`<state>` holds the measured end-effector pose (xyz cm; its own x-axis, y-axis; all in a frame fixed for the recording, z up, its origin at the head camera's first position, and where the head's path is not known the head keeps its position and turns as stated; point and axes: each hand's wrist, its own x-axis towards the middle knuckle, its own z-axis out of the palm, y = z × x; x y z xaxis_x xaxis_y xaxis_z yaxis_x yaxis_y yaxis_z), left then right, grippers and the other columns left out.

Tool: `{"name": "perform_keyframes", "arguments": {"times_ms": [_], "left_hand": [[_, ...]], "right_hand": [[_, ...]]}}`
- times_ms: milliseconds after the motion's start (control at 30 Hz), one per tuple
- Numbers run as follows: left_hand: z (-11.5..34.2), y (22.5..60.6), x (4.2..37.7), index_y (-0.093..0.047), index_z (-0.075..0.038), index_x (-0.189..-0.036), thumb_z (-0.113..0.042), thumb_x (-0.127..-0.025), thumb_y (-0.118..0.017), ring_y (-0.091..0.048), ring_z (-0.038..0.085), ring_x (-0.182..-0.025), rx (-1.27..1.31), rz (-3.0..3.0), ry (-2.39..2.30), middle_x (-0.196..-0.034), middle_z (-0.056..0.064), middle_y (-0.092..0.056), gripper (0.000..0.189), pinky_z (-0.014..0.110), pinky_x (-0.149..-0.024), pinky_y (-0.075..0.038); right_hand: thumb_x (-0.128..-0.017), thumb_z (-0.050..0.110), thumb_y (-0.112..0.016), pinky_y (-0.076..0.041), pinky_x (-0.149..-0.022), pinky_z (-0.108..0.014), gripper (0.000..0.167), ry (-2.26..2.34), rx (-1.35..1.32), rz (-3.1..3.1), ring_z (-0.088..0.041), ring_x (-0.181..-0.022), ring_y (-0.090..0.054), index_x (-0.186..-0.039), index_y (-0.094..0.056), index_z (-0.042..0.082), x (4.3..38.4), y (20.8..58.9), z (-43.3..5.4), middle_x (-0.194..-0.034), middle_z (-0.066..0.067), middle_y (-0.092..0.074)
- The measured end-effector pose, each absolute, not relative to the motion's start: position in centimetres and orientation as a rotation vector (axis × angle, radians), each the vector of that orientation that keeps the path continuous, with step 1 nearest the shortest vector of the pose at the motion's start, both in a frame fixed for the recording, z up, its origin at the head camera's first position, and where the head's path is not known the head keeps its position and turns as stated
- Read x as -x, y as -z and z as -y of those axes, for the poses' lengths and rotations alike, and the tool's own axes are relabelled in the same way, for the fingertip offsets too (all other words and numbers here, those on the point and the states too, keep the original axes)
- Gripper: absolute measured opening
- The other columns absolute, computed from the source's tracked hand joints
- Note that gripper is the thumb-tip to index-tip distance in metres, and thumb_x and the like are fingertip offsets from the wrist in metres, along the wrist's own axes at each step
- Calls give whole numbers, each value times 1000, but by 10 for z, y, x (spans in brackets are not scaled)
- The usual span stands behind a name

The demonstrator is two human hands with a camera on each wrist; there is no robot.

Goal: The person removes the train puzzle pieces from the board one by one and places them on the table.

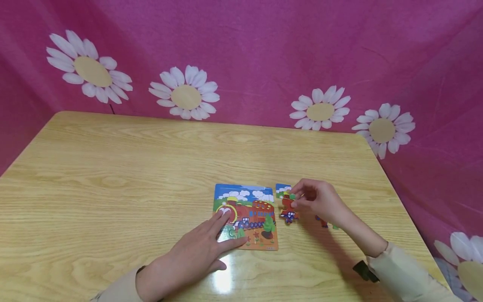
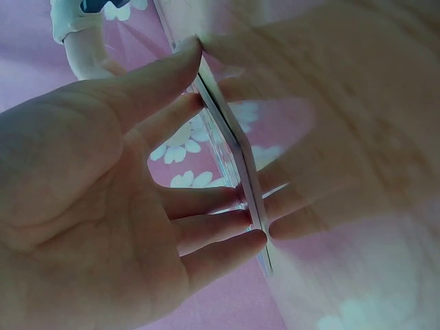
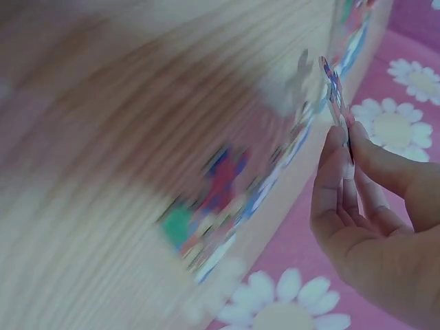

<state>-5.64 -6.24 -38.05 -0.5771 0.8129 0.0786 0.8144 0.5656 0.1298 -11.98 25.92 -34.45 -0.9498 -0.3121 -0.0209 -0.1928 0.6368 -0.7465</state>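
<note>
A jigsaw puzzle [image 1: 266, 246] with a red train, white clouds and a green tree lies flat on the table. On its left part rests my left hand [image 1: 194, 247], fingers mostly straight. The left wrist view shows that hand [image 2: 103, 199] touching the edge of the puzzle [image 2: 237, 151] with its fingertips. Just right of the puzzle, my right hand [image 1: 322, 201] pinches a red puzzle piece [image 1: 288, 205] between thumb and fingers. In the right wrist view, the piece [image 3: 333, 86] is held up on edge, above the tabletop.
A blue-and-white piece [image 1: 282, 188] lies by the puzzle's upper right corner, partly hidden. More loose pieces [image 1: 323, 222] lie under my right forearm; their number is unclear. The wooden table [image 1: 132, 167] meets a pink flowered cloth [image 1: 249, 54] at the back and right.
</note>
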Motion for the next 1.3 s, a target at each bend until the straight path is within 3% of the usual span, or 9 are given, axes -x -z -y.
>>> {"name": "perform_keyframes", "arguments": {"times_ms": [367,1033,1300], "left_hand": [[63,382,56,-56,-29,-140,-40,-83,-74,-35,39,-139,1422,2770,252,-147,28,-38,60,41,-109,-36],[63,381,56,-58,-29,-138,-37,-82,-76,-35,39,-139,1416,2771,286,-147,28,-39,60,41,-108,-37],[63,381,56,-55,-30,-141,-37,-83,-75,-33,39,-140,1430,2801,281,-149,28,-36,62,42,-109,-36]], "right_hand": [[-81,-2,-77,-52,-61,-23,14,936,346,-2867,-12,-69,-63,-93,-71,3,113,354,-300,-77,1,-66],[-77,-4,-79,-51,-59,-24,16,794,383,-2955,-12,-68,-59,-89,-73,4,111,362,-293,-79,0,-66],[-77,-1,-80,-53,-62,-24,17,956,463,-2890,-12,-71,-63,-91,-72,2,111,354,-277,-84,-4,-70]]}}
